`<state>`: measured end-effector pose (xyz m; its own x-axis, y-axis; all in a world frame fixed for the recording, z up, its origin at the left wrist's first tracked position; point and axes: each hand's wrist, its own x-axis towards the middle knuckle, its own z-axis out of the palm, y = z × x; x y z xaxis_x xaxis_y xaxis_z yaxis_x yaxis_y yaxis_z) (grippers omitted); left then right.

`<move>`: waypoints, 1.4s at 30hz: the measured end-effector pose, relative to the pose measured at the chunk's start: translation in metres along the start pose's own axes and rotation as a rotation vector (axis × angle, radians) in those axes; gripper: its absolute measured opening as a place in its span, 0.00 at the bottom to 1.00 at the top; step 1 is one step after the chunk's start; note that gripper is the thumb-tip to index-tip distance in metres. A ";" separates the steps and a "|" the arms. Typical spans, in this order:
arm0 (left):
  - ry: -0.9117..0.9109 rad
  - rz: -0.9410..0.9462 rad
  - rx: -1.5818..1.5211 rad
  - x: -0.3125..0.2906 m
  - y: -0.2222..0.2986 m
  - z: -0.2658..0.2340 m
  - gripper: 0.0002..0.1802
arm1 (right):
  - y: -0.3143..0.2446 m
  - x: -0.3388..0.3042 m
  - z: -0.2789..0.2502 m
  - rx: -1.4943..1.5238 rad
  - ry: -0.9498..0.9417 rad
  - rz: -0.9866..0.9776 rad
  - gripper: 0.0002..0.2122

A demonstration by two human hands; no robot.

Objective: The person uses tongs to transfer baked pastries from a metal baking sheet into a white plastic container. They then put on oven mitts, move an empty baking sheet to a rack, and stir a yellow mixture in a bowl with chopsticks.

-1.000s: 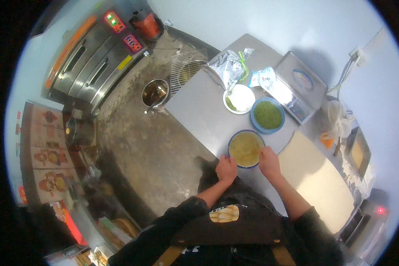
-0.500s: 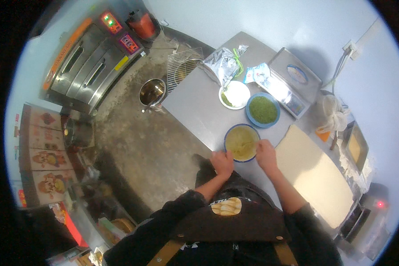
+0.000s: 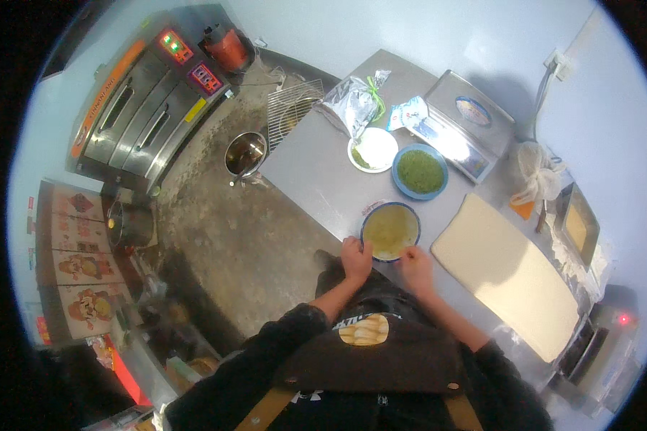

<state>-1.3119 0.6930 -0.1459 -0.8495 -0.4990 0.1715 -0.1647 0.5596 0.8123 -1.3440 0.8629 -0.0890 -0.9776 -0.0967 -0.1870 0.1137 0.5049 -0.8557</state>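
Observation:
A white bowl with a blue rim (image 3: 390, 231) stands near the table's front edge, holding a yellowish-green liquid. My left hand (image 3: 356, 259) is closed on its near left rim. At the near right rim is my right hand (image 3: 415, 269), its fingers pinched together; whatever they hold is too small and blurred to name. Just beyond the bowl sits a blue plate of green powder or chopped greens (image 3: 420, 172). Beside that plate is a white dish (image 3: 374, 150) with white contents and some green. A rolled-out sheet of pale dough (image 3: 514, 276) lies to the right.
A foil bag (image 3: 351, 108), a small packet (image 3: 408, 113) and a metal scale (image 3: 464, 122) stand at the back of the steel table (image 3: 302, 161). A metal pot (image 3: 246, 154) is on the floor, left of the table. A deck oven (image 3: 140, 115) stands far left.
My right hand has moved left and nearer to me, from the bowl's right side to its near right rim. The thin utensil seen in the liquid earlier no longer shows clearly there.

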 end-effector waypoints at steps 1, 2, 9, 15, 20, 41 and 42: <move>0.003 0.005 0.013 0.000 -0.001 0.001 0.19 | 0.000 0.000 0.003 0.118 -0.038 0.017 0.07; -0.007 0.007 0.023 -0.001 -0.002 0.001 0.19 | 0.000 -0.002 0.004 0.241 -0.161 0.059 0.07; 0.007 -0.039 -0.049 -0.010 -0.014 0.003 0.19 | -0.005 -0.014 0.005 0.074 -0.087 0.087 0.08; -0.030 -0.019 -0.092 -0.010 -0.010 0.003 0.18 | -0.020 0.011 0.032 0.558 -0.112 0.017 0.08; 0.002 0.011 -0.102 -0.001 -0.011 -0.004 0.20 | -0.021 0.017 0.023 0.110 0.068 -0.313 0.06; 0.169 0.023 -0.181 0.059 0.040 -0.097 0.12 | -0.125 0.028 -0.005 0.003 -0.009 -0.660 0.07; 0.202 0.062 -0.131 0.060 0.043 -0.104 0.11 | -0.135 0.029 -0.003 -0.021 -0.137 -0.744 0.06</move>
<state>-1.3183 0.6183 -0.0429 -0.7363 -0.5957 0.3208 -0.0375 0.5093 0.8598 -1.3882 0.7945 0.0224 -0.7642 -0.5235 0.3768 -0.5721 0.2805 -0.7707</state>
